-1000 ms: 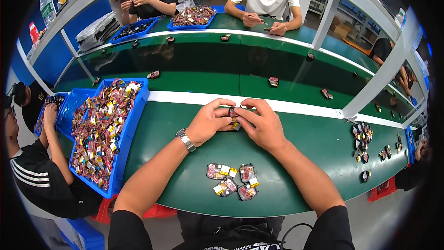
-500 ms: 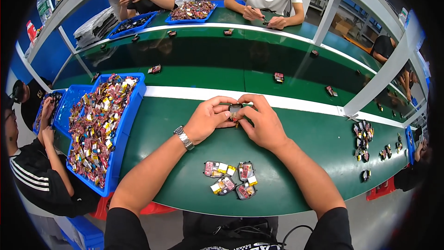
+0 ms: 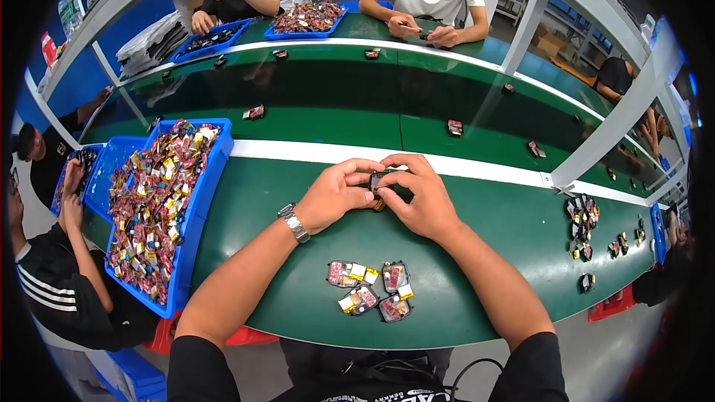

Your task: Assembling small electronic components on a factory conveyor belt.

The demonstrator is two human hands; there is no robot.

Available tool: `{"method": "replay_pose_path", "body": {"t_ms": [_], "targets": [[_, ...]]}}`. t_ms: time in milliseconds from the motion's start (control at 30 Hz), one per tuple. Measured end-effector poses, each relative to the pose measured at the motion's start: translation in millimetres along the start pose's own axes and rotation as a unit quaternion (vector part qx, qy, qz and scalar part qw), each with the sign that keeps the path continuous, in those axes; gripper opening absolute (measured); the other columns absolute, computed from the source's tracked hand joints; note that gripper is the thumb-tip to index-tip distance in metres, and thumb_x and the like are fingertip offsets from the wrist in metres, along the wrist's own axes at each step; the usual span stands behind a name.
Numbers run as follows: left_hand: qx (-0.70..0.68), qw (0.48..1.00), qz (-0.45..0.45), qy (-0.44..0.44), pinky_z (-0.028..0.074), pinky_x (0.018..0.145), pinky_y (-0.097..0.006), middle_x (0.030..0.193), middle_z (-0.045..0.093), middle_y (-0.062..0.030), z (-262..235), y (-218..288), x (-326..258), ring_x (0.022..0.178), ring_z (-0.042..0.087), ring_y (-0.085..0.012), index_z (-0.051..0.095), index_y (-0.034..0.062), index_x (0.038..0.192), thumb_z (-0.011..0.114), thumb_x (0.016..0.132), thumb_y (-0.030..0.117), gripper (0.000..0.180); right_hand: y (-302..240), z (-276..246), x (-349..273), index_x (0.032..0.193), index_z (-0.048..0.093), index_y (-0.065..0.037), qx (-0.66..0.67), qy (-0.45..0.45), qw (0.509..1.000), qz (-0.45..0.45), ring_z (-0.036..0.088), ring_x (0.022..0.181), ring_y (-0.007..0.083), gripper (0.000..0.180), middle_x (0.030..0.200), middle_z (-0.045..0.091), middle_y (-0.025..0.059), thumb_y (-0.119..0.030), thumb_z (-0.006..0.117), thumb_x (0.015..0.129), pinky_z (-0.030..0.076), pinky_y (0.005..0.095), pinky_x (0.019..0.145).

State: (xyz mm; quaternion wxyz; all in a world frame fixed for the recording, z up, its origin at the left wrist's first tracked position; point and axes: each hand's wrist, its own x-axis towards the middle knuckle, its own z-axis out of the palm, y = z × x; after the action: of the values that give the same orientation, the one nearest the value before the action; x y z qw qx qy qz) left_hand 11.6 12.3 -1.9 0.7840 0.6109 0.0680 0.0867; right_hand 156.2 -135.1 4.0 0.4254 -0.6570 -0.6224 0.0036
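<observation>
Between my fingertips, just above the green bench, is a small black plastic case [image 3: 377,180], partly covered by my fingers. My left hand [image 3: 339,195], with a metal watch on the wrist, is closed on its left side. My right hand [image 3: 415,192] pinches it from the right, thumb and index finger at its middle. A bit of yellow shows at its lower end; what sits inside is mostly hidden. Nearer to me lie several black cases with red circuit boards and white-yellow parts [image 3: 371,289], grouped together on the bench.
At left stands a blue tray [image 3: 195,253] heaped with small circuit boards and batteries. Beyond a white rail [image 3: 313,151], a green conveyor belt [image 3: 328,123] carries scattered cases. More cases [image 3: 582,223] are piled at right near a metal post [image 3: 603,134]. Co-workers sit across and at left.
The case in my hands has turned and tilted, and my right fingers have shifted over it. Pieces on the belt have moved slightly right. A co-worker across has reached into a tray.
</observation>
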Motion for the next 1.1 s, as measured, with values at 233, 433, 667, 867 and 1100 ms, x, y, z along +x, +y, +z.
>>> {"method": "replay_pose_path", "body": {"t_ms": [233,433,667,867,1100], "targets": [[0.011,1.000,0.000,-0.003,0.055,0.094,-0.033,0.121,0.059,-0.0139,-1,0,0,0.106,0.063,-0.0188,0.046,-0.0004,0.132,0.055,0.091,-0.003,0.042,-3,1,-2,0.087,0.069,-0.007,-0.007,0.001,1.000,0.013,0.056,0.112,0.0279,0.007,0.117,0.062,0.0087,-0.009,0.070,0.080,0.047,0.0393,0.094],[0.014,0.999,-0.023,0.020,0.056,0.092,-0.032,0.120,0.061,-0.0110,4,1,-1,0.106,0.063,-0.0168,0.049,0.0017,0.130,0.052,0.093,-0.004,0.037,-6,-5,-4,0.088,0.068,-0.006,0.046,-0.032,0.998,-0.003,0.054,0.114,0.0284,0.008,0.117,0.060,0.0088,-0.010,0.069,0.080,0.046,0.0385,0.097],[0.008,0.999,-0.028,0.040,0.057,0.089,-0.030,0.119,0.062,-0.0103,5,1,0,0.105,0.064,-0.0156,0.050,0.0025,0.129,0.051,0.095,-0.002,0.034,-7,2,-7,0.090,0.071,-0.006,0.026,0.021,0.999,0.023,0.056,0.111,0.0264,0.010,0.115,0.062,0.0064,-0.009,0.069,0.081,0.048,0.0368,0.094],[-0.001,0.998,-0.030,0.046,0.057,0.089,-0.030,0.119,0.063,-0.0102,3,-1,-2,0.103,0.065,-0.0158,0.050,0.0030,0.129,0.049,0.097,0.002,0.031,-9,4,-7,0.097,0.073,-0.007,0.038,0.024,0.999,0.026,0.055,0.111,0.0266,0.016,0.115,0.062,0.0061,-0.007,0.070,0.081,0.049,0.0369,0.092],[-0.004,0.999,-0.033,0.040,0.057,0.089,-0.029,0.117,0.064,-0.0096,0,-5,0,0.103,0.065,-0.0163,0.051,0.0036,0.128,0.050,0.098,0.003,0.030,-7,5,-7,0.096,0.073,-0.008,0.051,0.025,0.998,0.023,0.055,0.111,0.0272,0.016,0.118,0.061,0.0062,-0.007,0.071,0.081,0.050,0.0377,0.091]]}}
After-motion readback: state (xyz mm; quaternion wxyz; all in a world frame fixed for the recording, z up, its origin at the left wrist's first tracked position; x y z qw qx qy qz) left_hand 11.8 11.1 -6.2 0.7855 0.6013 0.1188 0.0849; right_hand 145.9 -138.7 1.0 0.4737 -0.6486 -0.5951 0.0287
